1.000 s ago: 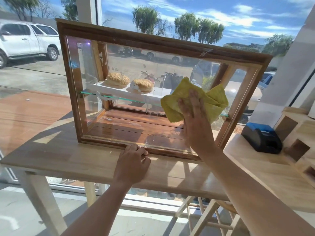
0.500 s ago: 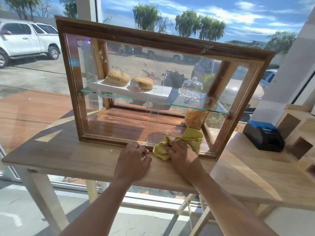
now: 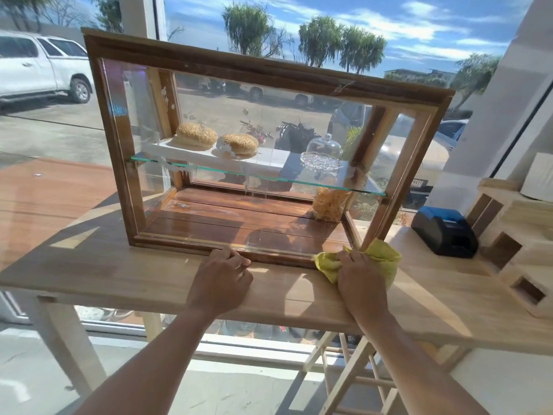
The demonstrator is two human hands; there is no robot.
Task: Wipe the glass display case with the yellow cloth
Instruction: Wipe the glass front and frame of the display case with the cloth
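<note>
The case (image 3: 263, 157) stands on the table (image 3: 119, 265), glass front toward the near edge. The left hand (image 3: 220, 283) lies curled on the table with its fingertips pressed to the case's bottom rail, holding nothing, likely to stop the case sliding. The right hand (image 3: 360, 280) is closed over the bunched cloth (image 3: 381, 259), pushing it against the near right bottom corner, probably working the frame's edge there
</note>
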